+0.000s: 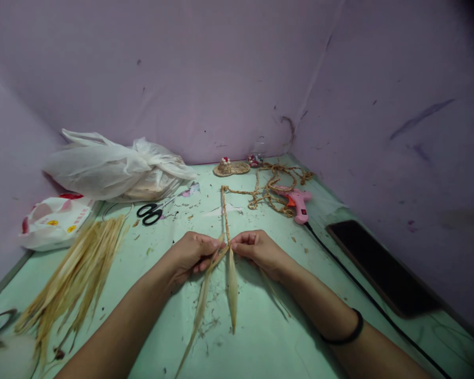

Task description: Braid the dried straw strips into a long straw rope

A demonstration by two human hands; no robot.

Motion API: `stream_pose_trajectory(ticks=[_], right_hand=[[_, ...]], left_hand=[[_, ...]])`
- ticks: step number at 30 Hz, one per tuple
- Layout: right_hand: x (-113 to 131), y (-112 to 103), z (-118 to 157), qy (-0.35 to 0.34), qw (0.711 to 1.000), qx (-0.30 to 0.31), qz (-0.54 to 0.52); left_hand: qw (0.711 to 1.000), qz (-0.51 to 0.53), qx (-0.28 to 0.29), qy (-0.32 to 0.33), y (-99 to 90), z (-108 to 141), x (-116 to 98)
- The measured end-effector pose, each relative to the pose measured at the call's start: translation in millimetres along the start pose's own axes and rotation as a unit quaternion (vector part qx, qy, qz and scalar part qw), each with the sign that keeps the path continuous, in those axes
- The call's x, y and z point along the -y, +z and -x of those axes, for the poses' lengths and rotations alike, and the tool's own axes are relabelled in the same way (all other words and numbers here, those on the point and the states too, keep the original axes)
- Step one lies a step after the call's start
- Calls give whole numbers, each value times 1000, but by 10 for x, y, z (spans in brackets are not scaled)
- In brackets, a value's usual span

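Observation:
A thin braid of dried husk (225, 216) runs away from me over the table, its working end between my hands. My left hand (199, 251) is closed in a pinch on a husk strand (203, 300) that trails toward me on the left. Close by on the right, my right hand (256, 250) pinches another strand at the braid's end; its thin tail (275, 295) shows below the hand. Between them a wider husk strip (232, 289) hangs from the braid onto the table. The fingertips partly hide the crossing point.
Loose husk strips (79, 268) lie at left, near black-handled scissors (150, 213), a tissue pack (57, 221) and a white plastic bag (118, 166). Behind are a small woven slipper (232, 168) and coiled braid (278, 181). A pink glue gun (300, 204) and dark phone (383, 266) lie right.

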State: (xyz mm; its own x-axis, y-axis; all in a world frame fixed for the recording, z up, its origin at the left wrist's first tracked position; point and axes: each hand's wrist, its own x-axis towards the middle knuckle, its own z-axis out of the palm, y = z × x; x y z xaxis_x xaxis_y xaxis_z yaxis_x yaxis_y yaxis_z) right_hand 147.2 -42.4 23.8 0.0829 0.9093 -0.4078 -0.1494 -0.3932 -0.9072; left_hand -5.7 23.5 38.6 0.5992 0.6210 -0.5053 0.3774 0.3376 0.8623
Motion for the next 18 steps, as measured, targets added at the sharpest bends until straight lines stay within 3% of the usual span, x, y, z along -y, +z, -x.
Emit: stream_pose_trajectory(ticks=[10, 18], right_hand=[[-15, -3, -7, -9, 1000, 10, -4], [-56, -10, -36, -17, 1000, 12, -15]], left_hand=[[997, -46, -63, -27, 100, 3, -4], [996, -87, -37, -5, 137, 2, 11]])
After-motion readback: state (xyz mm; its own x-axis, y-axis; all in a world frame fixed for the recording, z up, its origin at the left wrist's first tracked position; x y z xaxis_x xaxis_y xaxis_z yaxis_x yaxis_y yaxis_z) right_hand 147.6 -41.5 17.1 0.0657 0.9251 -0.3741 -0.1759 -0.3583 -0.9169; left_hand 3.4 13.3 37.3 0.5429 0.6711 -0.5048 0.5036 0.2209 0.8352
